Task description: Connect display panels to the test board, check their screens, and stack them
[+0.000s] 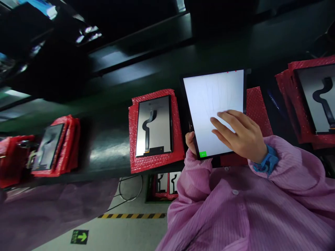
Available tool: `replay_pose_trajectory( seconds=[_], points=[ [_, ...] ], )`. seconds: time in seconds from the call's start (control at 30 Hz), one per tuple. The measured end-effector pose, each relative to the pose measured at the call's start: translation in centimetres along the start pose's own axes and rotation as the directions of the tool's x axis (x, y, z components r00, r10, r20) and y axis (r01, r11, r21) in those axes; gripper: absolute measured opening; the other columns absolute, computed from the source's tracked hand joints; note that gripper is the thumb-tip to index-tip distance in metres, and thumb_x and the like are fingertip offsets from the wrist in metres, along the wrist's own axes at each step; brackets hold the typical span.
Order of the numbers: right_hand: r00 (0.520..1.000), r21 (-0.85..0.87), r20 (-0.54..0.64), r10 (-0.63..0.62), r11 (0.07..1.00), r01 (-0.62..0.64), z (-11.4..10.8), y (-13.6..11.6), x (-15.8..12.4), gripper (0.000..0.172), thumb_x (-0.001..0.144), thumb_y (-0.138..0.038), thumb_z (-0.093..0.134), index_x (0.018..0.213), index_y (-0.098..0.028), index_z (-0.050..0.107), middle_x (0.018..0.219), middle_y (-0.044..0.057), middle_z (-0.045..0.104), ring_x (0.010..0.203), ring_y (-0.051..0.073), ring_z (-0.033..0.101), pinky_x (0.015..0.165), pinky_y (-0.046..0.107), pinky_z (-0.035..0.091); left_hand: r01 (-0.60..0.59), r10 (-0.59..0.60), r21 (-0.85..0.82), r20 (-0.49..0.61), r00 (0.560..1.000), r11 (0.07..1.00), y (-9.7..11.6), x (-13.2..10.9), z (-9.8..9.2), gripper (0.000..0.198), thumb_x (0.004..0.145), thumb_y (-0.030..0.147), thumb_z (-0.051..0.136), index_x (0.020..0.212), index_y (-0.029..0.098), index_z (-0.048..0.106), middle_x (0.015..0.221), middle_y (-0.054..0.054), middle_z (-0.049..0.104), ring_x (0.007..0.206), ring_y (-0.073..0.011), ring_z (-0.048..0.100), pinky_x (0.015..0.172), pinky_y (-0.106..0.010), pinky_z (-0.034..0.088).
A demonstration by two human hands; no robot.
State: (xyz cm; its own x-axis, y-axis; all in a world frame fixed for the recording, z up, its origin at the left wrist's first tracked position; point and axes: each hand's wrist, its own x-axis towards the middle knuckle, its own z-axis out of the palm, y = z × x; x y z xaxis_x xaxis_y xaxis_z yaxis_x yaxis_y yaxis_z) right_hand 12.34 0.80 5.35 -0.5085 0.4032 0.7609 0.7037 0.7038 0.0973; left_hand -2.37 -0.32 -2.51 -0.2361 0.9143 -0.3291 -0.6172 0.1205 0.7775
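Note:
A lit tablet screen [200,101], white with a green patch in its lower left corner, is tilted up in front of me. My left hand [191,142] grips its lower left edge, with thumb and fingertips showing and the rest hidden behind. Over the screen's lower right part lies my right hand [240,134], fingers stretched out with fingertips at the glass; thin lines fan upward from them. A blue band circles that wrist. Beneath the screen's right side shows a red bubble-wrap sheet [258,104].
Left of the screen, a display panel [159,127] with a dark ribbon cable lies on red bubble-wrap bags [178,139]. Similar stacks sit at far right [285,90] and far left [72,146], near another person's sleeve [60,205]. Under the bench edge, a crate [150,197] holds more panels.

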Motion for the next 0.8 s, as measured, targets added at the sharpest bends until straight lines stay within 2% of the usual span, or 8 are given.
replay_pose_trajectory(
  seconds=[0.23,0.33,0.37,0.43,0.5,0.53,0.63,0.8],
  points=[
    [0.995,-0.073,0.096,0.009,0.997,-0.002,-3.0,0.9,-1.5,0.031,0.098,-0.042,0.063,0.113,-0.015,0.071,0.112,0.011,0.069,0.099,0.023,0.06,0.083,0.037,0.052,-0.034,0.038,-0.139,0.024,0.999,0.99,1.3,-0.2,0.7,0.047,0.068,0.061,0.063,0.098,0.029,0.078,0.088,-0.004,0.081,0.085,-0.031,0.077,0.074,-0.04,0.065],
    [0.974,-0.062,0.088,0.207,0.977,-0.202,-4.1,3.9,0.3,0.032,0.101,-0.034,0.058,0.127,-0.018,0.066,0.113,0.011,0.068,0.102,0.023,0.064,0.096,0.041,0.052,-0.068,0.07,-0.163,0.009,0.997,0.984,1.3,-0.2,0.5,0.039,0.068,0.056,0.065,0.093,0.03,0.079,0.077,-0.002,0.078,0.073,-0.0259,0.075,0.068,-0.035,0.063],
    [0.934,-0.099,0.147,0.325,0.945,-0.313,-4.3,5.2,1.4,0.038,0.103,-0.035,0.053,0.134,-0.017,0.064,0.116,0.013,0.067,0.108,0.026,0.064,0.102,0.045,0.051,-0.075,0.079,-0.169,0.012,0.997,0.983,1.2,-0.1,0.4,0.039,0.069,0.056,0.066,0.094,0.03,0.079,0.077,-0.002,0.078,0.075,-0.0255,0.075,0.068,-0.034,0.063],
    [0.773,-0.188,0.322,0.547,0.837,-0.514,-4.5,7.7,3.7,0.051,0.104,-0.036,0.047,0.149,-0.011,0.054,0.132,0.018,0.062,0.125,0.035,0.059,0.108,0.051,0.048,-0.094,0.098,-0.174,0.017,0.995,0.98,1.0,0.1,-0.1,0.039,0.07,0.056,0.068,0.098,0.031,0.079,0.083,-0.001,0.08,0.08,-0.025,0.076,0.071,-0.033,0.063],
    [0.656,-0.182,0.463,0.596,0.789,-0.587,-4.3,9.5,5.6,0.041,0.104,-0.03,0.046,0.135,-0.013,0.066,0.124,0.015,0.067,0.118,0.032,0.063,0.107,0.048,0.049,-0.117,0.121,-0.165,0.019,0.992,0.979,0.7,0.5,-0.5,0.037,0.07,0.056,0.069,0.095,0.031,0.079,0.085,0.0,0.081,0.078,-0.023,0.076,0.07,-0.03,0.062],
    [0.63,-0.176,0.498,0.595,0.781,-0.599,-4.2,10.1,6.2,0.034,0.103,-0.028,0.048,0.125,-0.014,0.071,0.118,0.013,0.07,0.111,0.029,0.065,0.104,0.046,0.051,-0.132,0.136,-0.153,0.017,0.991,0.979,0.6,0.6,-0.7,0.036,0.071,0.057,0.068,0.093,0.032,0.079,0.084,0.001,0.081,0.076,-0.0219,0.076,0.069,-0.029,0.062],
    [0.651,-0.16,0.48,0.588,0.788,-0.594,-3.7,10.9,7.0,0.018,0.097,-0.025,0.06,0.102,-0.016,0.075,0.098,0.007,0.072,0.088,0.022,0.065,0.085,0.039,0.053,-0.173,0.175,-0.103,0.012,0.984,0.98,0.1,0.9,-1.2,0.041,0.074,0.063,0.061,0.092,0.031,0.08,0.078,0.0,0.079,0.07,-0.0223,0.076,0.065,-0.029,0.062],
    [0.696,-0.108,0.485,0.53,0.826,-0.553,-3.2,11.7,6.8,0.004,0.09,-0.02,0.067,0.091,-0.02,0.071,0.096,0.003,0.071,0.077,0.019,0.062,0.074,0.038,0.052,-0.121,0.121,0.019,-0.001,0.993,0.992,-0.3,0.6,-1.5,0.06,0.075,0.074,0.051,0.102,0.031,0.08,0.079,-0.002,0.079,0.078,-0.0285,0.077,0.067,-0.037,0.064]
  ],
)
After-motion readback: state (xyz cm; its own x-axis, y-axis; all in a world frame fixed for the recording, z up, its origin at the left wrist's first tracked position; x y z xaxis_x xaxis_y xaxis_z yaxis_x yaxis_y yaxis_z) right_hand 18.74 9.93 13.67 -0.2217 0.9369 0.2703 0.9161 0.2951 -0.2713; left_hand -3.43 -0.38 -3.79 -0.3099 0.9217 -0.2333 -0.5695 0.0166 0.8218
